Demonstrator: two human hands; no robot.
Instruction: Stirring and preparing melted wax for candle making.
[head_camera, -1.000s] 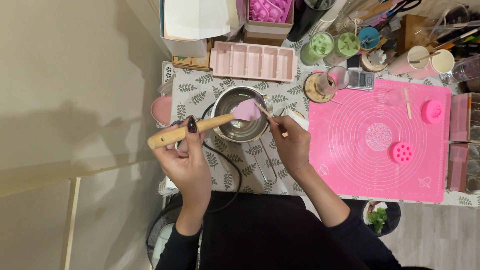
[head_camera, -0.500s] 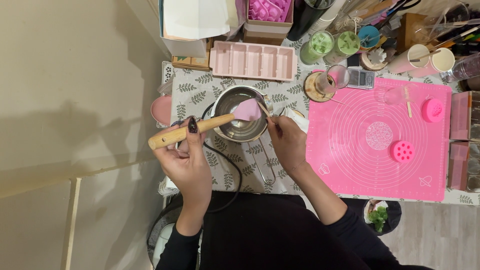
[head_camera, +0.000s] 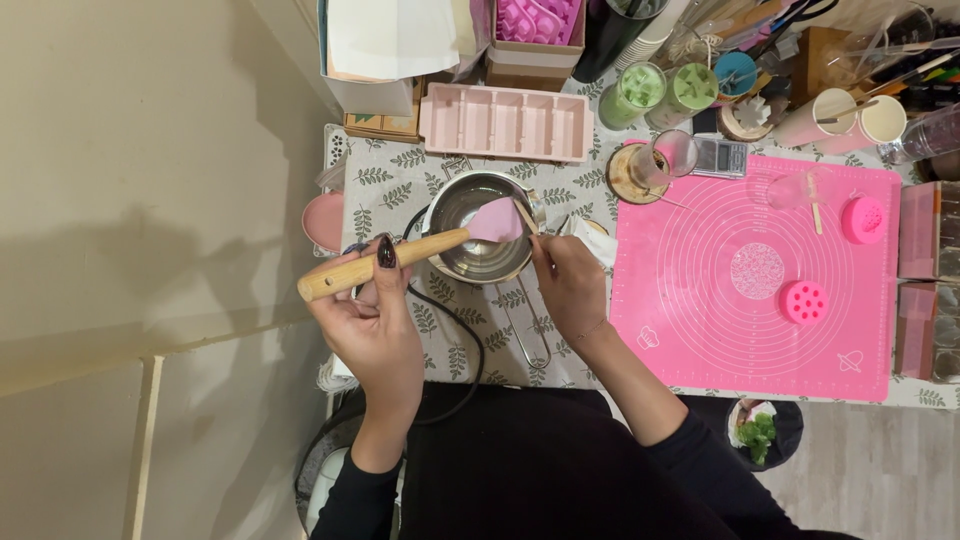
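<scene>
From the head view, I hold my left hand (head_camera: 372, 318) left of centre, fingers curled round the wooden handle with the thumb laid on top, gripping the spatula (head_camera: 405, 250). Its pink blade sits over the open metal pot (head_camera: 482, 229), which stands on the leaf-print cloth (head_camera: 385, 180) in the upper middle of the frame. My right hand (head_camera: 570, 285) is just right of the pot, fingertips pinched on a thin wooden stick (head_camera: 524, 215) whose tip touches the blade's edge.

To do this scraping well, I judge I should keep the blade steady above the pot's mouth so whatever comes off drops inside, and draw the stick along the blade with light pressure, as a thin stick could snap or flick. The pot's wire handle (head_camera: 530, 335) points toward me and a black cord (head_camera: 455, 325) loops beside it; I'd keep both wrists off them. The pink mat (head_camera: 700, 330) lies to the right, well apart.
</scene>
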